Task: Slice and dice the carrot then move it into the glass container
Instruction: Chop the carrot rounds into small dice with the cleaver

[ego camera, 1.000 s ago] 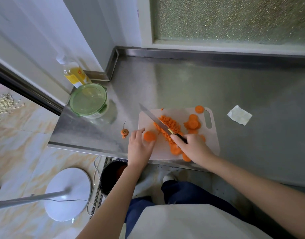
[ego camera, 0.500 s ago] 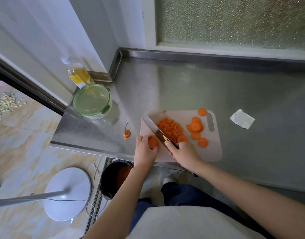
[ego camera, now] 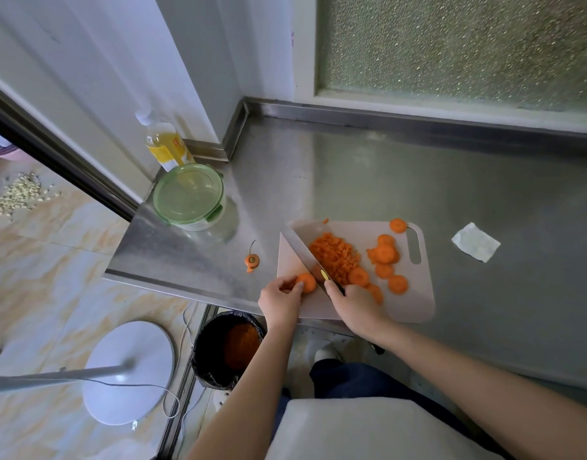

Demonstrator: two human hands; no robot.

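A pale cutting board (ego camera: 414,303) lies on the steel counter. On it sit a heap of diced carrot (ego camera: 335,255) and several round carrot slices (ego camera: 385,255). My left hand (ego camera: 280,300) pinches one carrot slice (ego camera: 307,282) at the board's near left corner. My right hand (ego camera: 355,305) grips the handle of a knife (ego camera: 300,250), whose blade lies slanted just right of that slice. The glass container (ego camera: 189,195) with a green lid stands closed at the counter's left end.
A carrot top (ego camera: 251,260) lies on the counter left of the board, a folded white tissue (ego camera: 475,242) to its right. A yellow bottle (ego camera: 162,142) stands behind the container. Below the counter edge are a black bin (ego camera: 229,348) and a white fan base (ego camera: 128,371).
My left hand has drawn one slice to the board's near left corner. The knife has swung left, away from the diced heap, and sits beside that slice.
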